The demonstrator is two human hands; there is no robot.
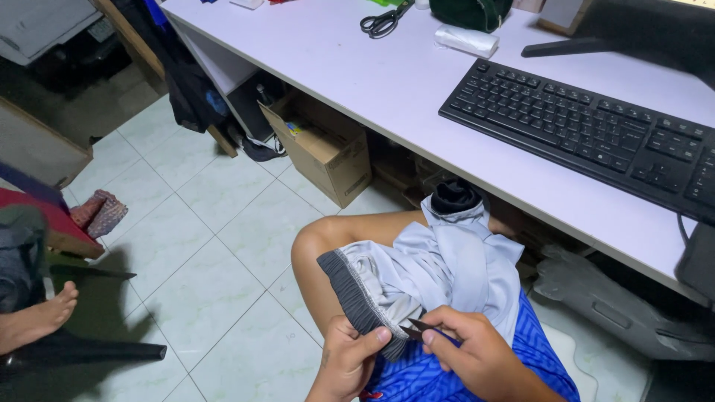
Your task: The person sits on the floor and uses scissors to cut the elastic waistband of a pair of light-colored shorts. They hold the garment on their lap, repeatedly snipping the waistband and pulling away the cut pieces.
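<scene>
Tiled floor point(201, 246) beneath a white table point(387, 82); an open cardboard box point(324, 149), contents unclear. On the lap, left hand point(346, 361) pinches grey garment point(432, 268); right hand point(477, 350) fingers grip a small blade point(418, 326).

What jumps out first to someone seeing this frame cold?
Bottom centre, the left hand pinches the dark ribbed band of a light grey garment on the person's lap, while the right hand holds a small dark blade against it. A black keyboard fills the white desk at upper right, with black scissors at the top edge. A cardboard box sits below the desk.
</scene>
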